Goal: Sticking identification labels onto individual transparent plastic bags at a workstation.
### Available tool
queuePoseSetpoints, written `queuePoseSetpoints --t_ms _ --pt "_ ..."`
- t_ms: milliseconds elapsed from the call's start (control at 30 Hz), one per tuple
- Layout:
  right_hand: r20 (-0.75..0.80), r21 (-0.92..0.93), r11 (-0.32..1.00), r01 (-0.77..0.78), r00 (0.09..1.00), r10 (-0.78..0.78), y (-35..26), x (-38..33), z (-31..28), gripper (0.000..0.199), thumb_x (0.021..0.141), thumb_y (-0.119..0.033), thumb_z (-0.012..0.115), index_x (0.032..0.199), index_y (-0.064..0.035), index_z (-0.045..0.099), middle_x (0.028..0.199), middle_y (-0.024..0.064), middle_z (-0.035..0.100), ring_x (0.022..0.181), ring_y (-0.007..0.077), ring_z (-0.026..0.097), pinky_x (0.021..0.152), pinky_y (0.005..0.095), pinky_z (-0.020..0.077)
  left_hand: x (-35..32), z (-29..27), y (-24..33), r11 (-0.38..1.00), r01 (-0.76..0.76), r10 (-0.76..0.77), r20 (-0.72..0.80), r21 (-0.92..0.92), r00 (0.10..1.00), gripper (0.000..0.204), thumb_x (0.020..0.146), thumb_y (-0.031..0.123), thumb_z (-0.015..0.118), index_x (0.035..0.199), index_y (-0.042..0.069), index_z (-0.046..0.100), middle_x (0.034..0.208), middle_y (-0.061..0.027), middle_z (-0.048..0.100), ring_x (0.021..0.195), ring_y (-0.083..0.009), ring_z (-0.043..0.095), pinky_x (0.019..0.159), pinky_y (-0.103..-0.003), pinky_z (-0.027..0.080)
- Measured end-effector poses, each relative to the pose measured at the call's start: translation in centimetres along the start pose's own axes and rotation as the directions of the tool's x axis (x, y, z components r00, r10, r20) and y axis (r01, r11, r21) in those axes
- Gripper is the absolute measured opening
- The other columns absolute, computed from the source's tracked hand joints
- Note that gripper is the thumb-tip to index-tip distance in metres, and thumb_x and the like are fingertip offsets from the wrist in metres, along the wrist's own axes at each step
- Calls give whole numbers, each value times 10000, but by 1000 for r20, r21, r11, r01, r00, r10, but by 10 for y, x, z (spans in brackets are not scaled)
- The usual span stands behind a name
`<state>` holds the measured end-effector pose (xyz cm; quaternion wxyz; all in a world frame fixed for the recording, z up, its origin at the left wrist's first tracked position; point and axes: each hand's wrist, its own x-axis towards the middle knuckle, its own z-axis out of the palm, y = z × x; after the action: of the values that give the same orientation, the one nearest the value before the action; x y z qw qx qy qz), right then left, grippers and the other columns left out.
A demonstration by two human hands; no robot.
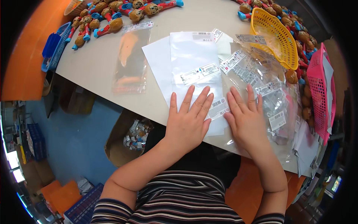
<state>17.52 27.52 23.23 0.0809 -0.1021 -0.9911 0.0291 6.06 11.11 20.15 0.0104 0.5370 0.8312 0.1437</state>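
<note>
My left hand (187, 126) lies flat with its fingers spread, on the lower part of a clear plastic bag (194, 54) over white paper sheets (156, 58). Beside it, my right hand (249, 125) rests with fingers stretched out, at the bag's right edge and next to a loose spread of clear printed bags (270, 69). Neither hand grips anything. A printed strip label (200, 73) shows just above my left fingertips, and another label (218, 108) sits between the two hands. What is under my palms is hidden.
Flat clear bags (131, 61) lie at the left. Brown-headed red and blue dolls (115, 24) are heaped along the far edge. A yellow basket (279, 33), a pink basket (320, 89) and a blue basket (59, 46) stand around the table. A cardboard box (115, 145) sits below.
</note>
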Motion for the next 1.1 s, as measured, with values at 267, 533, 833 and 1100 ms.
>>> queuePoseSetpoints --t_ms 267,533,833,1100 --pt "18 562 733 -383 892 452 -14 -1 2 450 811 -86 753 1220 16 593 989 127 670 852 198 658 731 297 532 1 2 -2 999 -6 4 -27 -54 1000 694 908 373 565 1491 52 367 1584 -101 298 1444 -387 259 1115 -653 166" --pt "127 795 401 -456 770 625 38 -15 -30 535 811 -39 740 1313 -22 555 898 7 636 744 53 586 660 198 466 1 -14 -22 850 51 -237 -294 -525 926 640 889 229 661 1428 -22 425 1432 -246 470 1307 -407 472 1072 -476 383" --pt "-486 51 810 -584 694 530 68 -46 -43 528 817 -71 727 1311 -1 555 1125 156 650 1049 270 612 917 367 482 118 -32 -51 845 440 -501 -164 -304 849 800 758 216 819 1353 -77 371 1103 -313 521 1045 -430 576 882 -440 518" --pt "-208 520 814 -261 885 417 10 18 -27 306 833 -100 723 1121 -18 661 1094 133 679 1003 298 643 844 359 518 158 -21 -78 765 513 -572 -46 -389 819 765 657 137 865 1269 -49 446 1018 -273 648 967 -395 645 895 -402 523"
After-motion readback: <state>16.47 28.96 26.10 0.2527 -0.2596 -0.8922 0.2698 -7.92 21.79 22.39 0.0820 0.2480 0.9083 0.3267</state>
